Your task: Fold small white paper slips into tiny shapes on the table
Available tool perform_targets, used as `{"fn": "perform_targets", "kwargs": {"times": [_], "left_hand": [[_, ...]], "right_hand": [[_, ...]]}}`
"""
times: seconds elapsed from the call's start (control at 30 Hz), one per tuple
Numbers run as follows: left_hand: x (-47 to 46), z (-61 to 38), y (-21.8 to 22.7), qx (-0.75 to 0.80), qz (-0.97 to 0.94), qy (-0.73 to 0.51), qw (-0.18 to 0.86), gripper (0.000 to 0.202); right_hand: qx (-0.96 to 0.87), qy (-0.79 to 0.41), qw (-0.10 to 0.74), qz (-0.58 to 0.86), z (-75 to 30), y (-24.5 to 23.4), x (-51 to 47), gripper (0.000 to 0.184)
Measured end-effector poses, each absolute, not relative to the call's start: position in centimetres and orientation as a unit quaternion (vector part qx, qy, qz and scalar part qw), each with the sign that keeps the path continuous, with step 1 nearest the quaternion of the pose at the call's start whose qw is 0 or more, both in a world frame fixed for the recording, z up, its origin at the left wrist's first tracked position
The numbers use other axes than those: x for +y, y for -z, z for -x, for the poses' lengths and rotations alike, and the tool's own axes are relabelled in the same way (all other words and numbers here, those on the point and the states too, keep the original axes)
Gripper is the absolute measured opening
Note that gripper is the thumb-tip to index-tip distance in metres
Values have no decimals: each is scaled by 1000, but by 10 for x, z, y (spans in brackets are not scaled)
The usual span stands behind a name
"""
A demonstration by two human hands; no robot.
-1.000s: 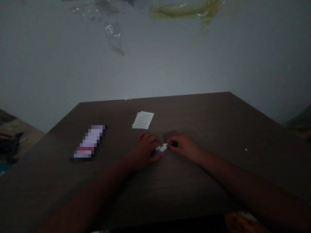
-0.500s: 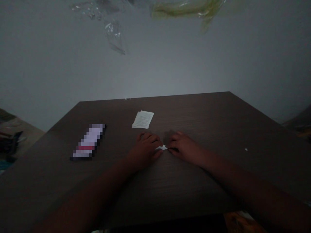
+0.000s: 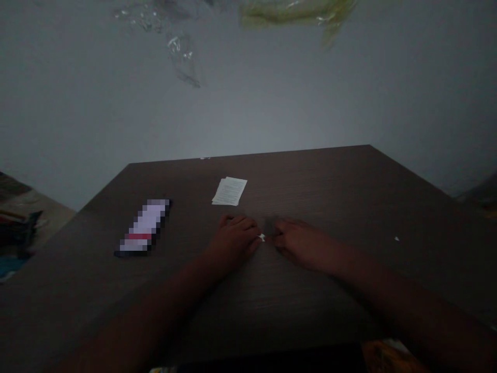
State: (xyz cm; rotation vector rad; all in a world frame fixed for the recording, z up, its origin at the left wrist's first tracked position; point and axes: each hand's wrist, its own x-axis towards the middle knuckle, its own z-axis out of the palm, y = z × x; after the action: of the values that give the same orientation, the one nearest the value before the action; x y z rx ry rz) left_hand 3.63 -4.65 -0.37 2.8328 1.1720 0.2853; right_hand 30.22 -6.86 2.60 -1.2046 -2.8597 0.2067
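Observation:
A small piece of white paper (image 3: 261, 237) shows between my two hands, low on the dark wooden table (image 3: 310, 181). Most of it is covered by my fingers. My left hand (image 3: 237, 237) is closed on the paper's left side, its fingers bent and pressed together. From the other side, my right hand (image 3: 290, 238) pinches at the paper's right end with thumb and forefinger. Just beyond my left hand lies a small stack of printed paper sheets (image 3: 230, 191).
A phone (image 3: 144, 228) with a blurred-out screen lies to the left. One tiny white scrap (image 3: 396, 239) rests on the right side of the table. Behind the table rises a pale wall (image 3: 295, 98) with clear and yellow plastic (image 3: 287, 14) near the top.
Less of the white paper shows between my hands now. My right hand has turned slightly and its fingers are drawn closer together. The sheets and phone lie as before.

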Motion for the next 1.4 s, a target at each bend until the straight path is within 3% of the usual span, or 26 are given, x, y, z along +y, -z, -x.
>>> {"fn": "perform_targets", "kwargs": {"times": [0.23,0.53,0.83,1.4], "left_hand": [[-48,-37,-1,355,-932,-62,49,23],[-48,-20,-13,295,-950,-41,94,29],[-52,-21,-16,294,-953,-14,78,46],[-56,-22,-24,300,-950,2,89,52]], "right_hand": [[-925,-204,41,318,-314,-22,-46,32],[-891,-259,191,319,-312,19,-17,16],[-891,-268,202,306,-309,28,-9,17],[-880,-244,181,365,-299,23,-14,15]]}}
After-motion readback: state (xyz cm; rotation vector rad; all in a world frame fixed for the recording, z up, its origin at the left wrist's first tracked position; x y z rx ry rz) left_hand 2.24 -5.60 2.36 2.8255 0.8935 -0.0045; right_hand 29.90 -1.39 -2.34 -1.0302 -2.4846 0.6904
